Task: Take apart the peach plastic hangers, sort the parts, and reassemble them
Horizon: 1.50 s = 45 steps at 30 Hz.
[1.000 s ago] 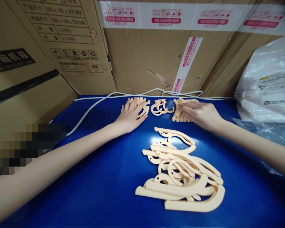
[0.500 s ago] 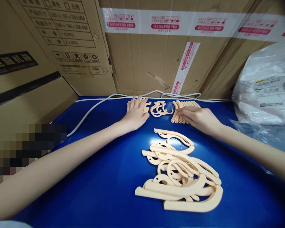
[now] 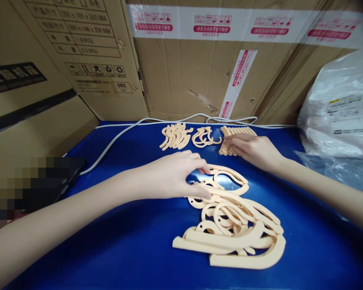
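Observation:
My left hand (image 3: 181, 173) is over the far left part of a pile of beige folded hangers (image 3: 245, 239). Its thumb and fingers are apart, and the fingertips reach the top pieces without closing on them. My right hand (image 3: 255, 149) rests at a row of slim beige hanger arms (image 3: 230, 132), fingers stretched out across them; it hides part of the row. Between the hands, farther back, are a small heap of beige hooks (image 3: 202, 139) and a cluster of curved beige pieces (image 3: 175, 137).
A white cable (image 3: 148, 119) runs along the back of the blue tabletop (image 3: 124, 241). Cardboard boxes (image 3: 175, 76) stand behind and at the left. At the right is a clear plastic bag (image 3: 339, 108) with white contents. A dark object (image 3: 69, 177), partly pixelated, lies at the left.
My left hand has come off the curved pieces at the back and moved nearer, over the folded hangers. My right hand has stayed at the row of hanger arms.

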Available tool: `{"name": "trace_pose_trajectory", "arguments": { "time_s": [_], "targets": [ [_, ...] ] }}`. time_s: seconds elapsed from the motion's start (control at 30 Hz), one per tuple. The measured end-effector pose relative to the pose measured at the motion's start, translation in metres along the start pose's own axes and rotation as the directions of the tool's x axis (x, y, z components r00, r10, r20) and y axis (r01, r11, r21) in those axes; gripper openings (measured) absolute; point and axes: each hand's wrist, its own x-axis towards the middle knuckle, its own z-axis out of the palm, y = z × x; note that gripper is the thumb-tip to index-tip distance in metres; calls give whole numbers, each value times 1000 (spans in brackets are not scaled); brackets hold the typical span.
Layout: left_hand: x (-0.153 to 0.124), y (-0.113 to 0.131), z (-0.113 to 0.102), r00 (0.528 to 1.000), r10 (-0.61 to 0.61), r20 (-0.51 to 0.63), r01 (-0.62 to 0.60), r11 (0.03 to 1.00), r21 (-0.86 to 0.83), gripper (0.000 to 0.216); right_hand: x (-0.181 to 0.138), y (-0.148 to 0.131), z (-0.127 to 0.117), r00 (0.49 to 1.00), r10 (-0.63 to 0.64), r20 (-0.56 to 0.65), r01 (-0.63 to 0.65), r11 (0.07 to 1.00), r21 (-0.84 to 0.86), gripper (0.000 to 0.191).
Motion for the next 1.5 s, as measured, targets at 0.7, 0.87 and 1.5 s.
{"name": "trace_pose_trajectory", "arguments": {
  "time_s": [0.7,0.87,1.5],
  "targets": [
    [3,-12,22,981,-164,-100,145,975,-170,36,-13,-92,-47,977,42,211,-126,907,402,12],
    [8,-4,25,929,-358,-92,219,736,-641,51,-7,-90,-51,978,171,121,-208,858,470,9],
    [34,11,-22,811,-178,-557,-105,893,-437,33,51,-66,-67,970,181,-160,-217,945,-244,27]
  ]
}}
